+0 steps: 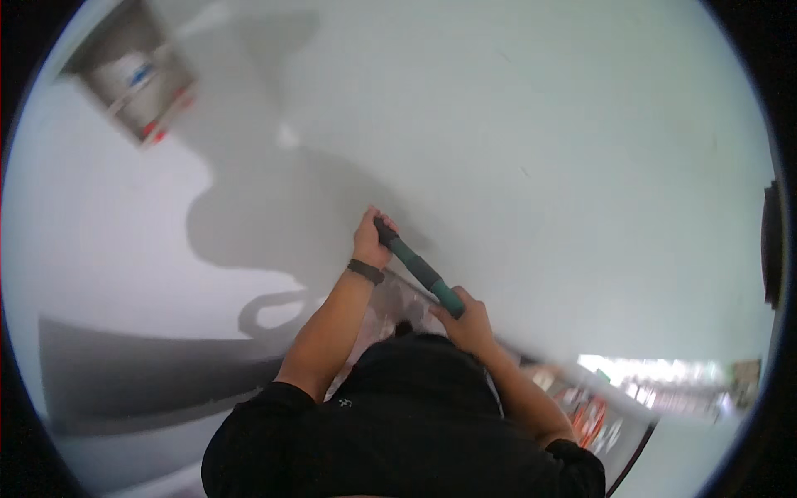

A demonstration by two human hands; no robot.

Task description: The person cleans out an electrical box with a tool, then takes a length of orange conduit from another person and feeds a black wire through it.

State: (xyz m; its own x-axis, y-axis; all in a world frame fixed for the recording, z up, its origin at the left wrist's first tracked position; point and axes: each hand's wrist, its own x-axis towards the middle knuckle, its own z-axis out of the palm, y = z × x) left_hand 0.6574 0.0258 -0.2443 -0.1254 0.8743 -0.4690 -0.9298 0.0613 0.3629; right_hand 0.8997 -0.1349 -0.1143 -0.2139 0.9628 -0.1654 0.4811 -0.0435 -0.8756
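Observation:
A green and black round stick [419, 270], with a thick dark grip at its upper end, slants down to the right in front of my body. My left hand [371, 239] is closed round the dark upper end, and a dark band sits on that wrist. Lower down, my right hand [470, 329] wraps the green end. What kind of tool the stick is cannot be made out. Behind both hands spreads a pale wall-like surface [581, 183] with my shadow on it.
At the upper left is a box-like recess [124, 75] holding blurred white, blue and red items. Red and white things [589, 419] lie at the lower right, beside a bright strip [656, 373]. A dark object [772, 245] stands at the right rim.

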